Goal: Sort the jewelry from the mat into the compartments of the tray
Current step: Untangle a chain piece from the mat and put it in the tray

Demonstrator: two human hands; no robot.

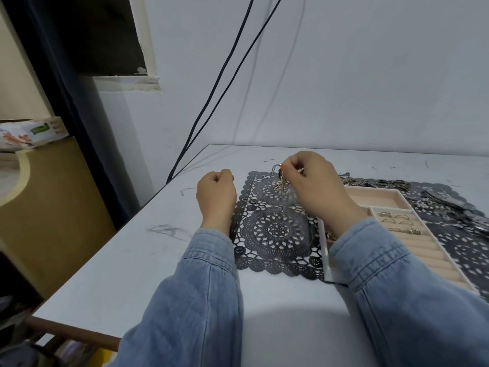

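A dark lace mat [275, 231] lies on the white table. My right hand [315, 186] hovers over its far end and pinches a thin silver chain [273, 173] with a gold pendant [281, 184] dangling above the mat. My left hand [215, 193] sits at the mat's left edge with fingers curled; I cannot see anything in it. A pink compartment tray [375, 198] lies to the right, with several gold rings [397, 221] set in its ring rolls. More jewelry [375, 182] is heaped on the mat behind the tray.
The table [158, 260] ends at a left edge and a near corner. Two dark cables [211, 99] hang down the wall behind the table's far left corner. A second pile of silvery jewelry [449, 205] lies at the far right.
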